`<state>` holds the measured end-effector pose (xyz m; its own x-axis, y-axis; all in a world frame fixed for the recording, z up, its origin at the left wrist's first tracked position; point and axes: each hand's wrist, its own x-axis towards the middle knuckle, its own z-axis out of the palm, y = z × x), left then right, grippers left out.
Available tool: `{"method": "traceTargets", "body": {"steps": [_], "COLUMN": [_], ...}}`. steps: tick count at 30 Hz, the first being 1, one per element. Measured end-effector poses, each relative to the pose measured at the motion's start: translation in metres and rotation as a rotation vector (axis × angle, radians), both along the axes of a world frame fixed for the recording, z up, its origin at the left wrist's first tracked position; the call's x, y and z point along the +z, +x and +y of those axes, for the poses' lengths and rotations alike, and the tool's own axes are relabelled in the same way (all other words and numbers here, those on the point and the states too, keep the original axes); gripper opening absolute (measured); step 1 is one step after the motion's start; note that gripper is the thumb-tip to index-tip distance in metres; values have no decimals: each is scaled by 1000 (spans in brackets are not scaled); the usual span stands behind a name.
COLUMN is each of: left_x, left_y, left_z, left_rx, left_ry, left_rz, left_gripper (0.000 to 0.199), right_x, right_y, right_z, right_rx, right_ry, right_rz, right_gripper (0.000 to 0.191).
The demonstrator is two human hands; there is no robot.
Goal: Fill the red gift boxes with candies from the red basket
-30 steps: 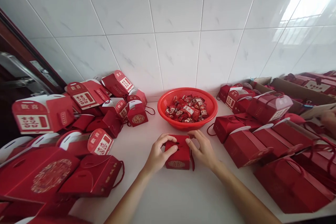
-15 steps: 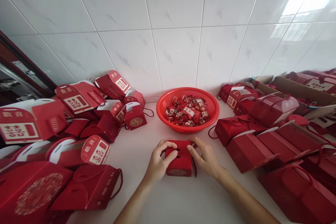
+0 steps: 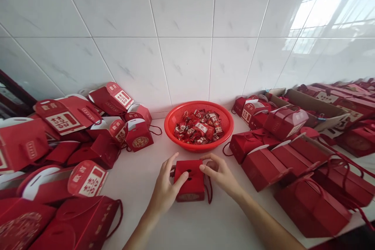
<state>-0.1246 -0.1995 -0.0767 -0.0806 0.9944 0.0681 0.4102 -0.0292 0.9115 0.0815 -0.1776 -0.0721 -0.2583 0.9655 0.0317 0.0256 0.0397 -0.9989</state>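
Observation:
A small red box (image 3: 191,189) lies on the white table in front of me, its slotted flaps folded flat on top and a red cord loop at its right side. My left hand (image 3: 166,183) is at its left side, thumb resting on the top flap by the slots, fingers spread. My right hand (image 3: 218,174) touches the upper right corner, thumb and fingers curved around the edge. Just behind the box stands a red plastic basket (image 3: 199,149) with wrapped sweets (image 3: 203,127) in it.
Many red gift boxes (image 3: 67,119) are piled at the left, some with open tops. More red boxes (image 3: 265,168) with cord handles stand at the right, near a cardboard carton (image 3: 316,103). A white tiled wall (image 3: 184,66) rises behind.
The view has turned to the right. My left hand's fingers have opened away from the box top, leaving the thumb on it. My right hand stays at the upper right corner.

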Motion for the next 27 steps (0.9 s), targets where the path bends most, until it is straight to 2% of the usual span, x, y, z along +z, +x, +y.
{"method": "traceTargets", "body": {"steps": [2, 6, 11, 15, 19, 23, 27], "left_x": [3, 13, 33, 56, 83, 106, 117], "left_y": [-2, -5, -12, -25, -32, -25, -9], "left_z": [0, -1, -3, 0, -1, -7, -11], "left_rx": [20, 49, -51, -154, -201, -276, -359], "left_ry": [-58, -110, -121, -149, -159, -186, -201], "left_rz": [84, 172, 191, 36, -177, -393, -464], "left_gripper": [69, 72, 66, 63, 56, 52, 59], "right_x": [8, 24, 39, 53, 68, 83, 95], "right_y": [5, 15, 22, 22, 18, 12, 4], "right_z": [1, 1, 0, -1, -1, 0, -1], "right_rx": [50, 86, 63, 92, 83, 120, 169], "right_ry": [-69, -35, 62, 108, 105, 129, 214], "right_rz": [124, 323, 350, 299, 228, 123, 36], "right_gripper": [45, 43, 33, 30, 30, 32, 29]}}
